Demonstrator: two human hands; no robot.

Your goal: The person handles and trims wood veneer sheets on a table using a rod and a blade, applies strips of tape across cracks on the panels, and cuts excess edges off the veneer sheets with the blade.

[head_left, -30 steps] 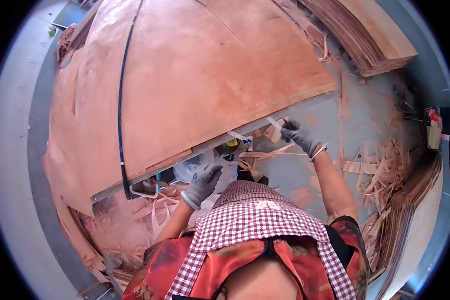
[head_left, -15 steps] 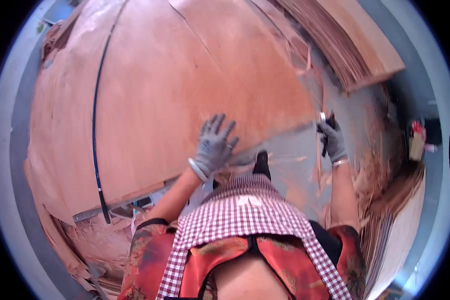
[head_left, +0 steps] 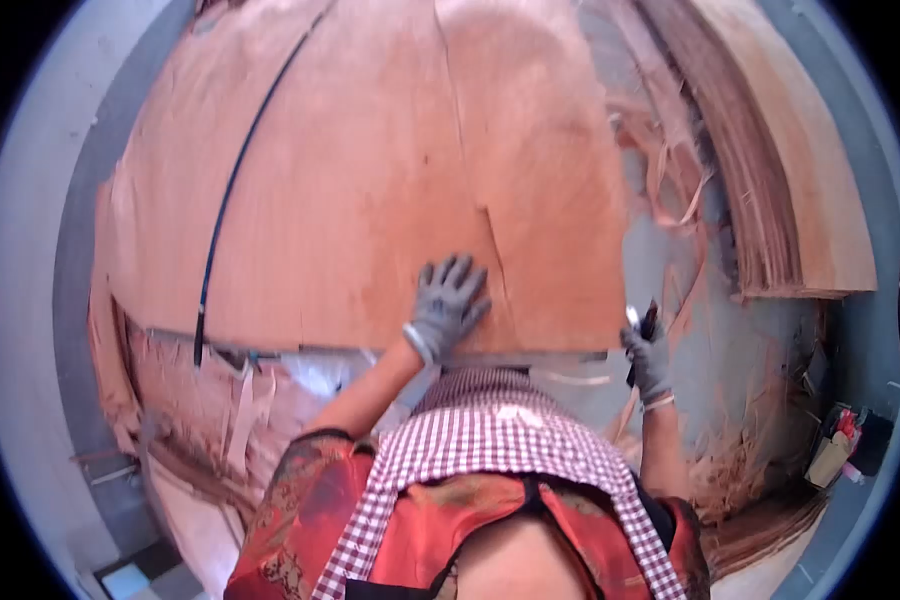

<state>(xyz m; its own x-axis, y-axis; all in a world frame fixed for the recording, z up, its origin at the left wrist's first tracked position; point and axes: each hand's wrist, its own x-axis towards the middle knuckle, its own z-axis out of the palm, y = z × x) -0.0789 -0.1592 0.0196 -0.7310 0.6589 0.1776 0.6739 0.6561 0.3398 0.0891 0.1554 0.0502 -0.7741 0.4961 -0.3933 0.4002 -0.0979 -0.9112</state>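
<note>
My left hand, in a grey work glove, lies flat with fingers spread on a large reddish-brown wood veneer sheet, close to its near edge. A crack runs lengthwise through the sheet just right of my fingers. At the sheet's near right corner, my gloved right hand is closed around a small dark-handled tool with a bright metal end. Its exact kind is too small and blurred to make out.
A long thin dark rod lies across the sheet on the left. At right stands a thick veneer stack. Torn veneer strips hang between it and the sheet. Scraps litter the floor at left. A small box sits far right.
The view has turned, so the sheet's near edge now runs nearly level. My left hand stays flat on the sheet, now nearer the crack. My right hand, still holding the tool, is now beside the corner.
</note>
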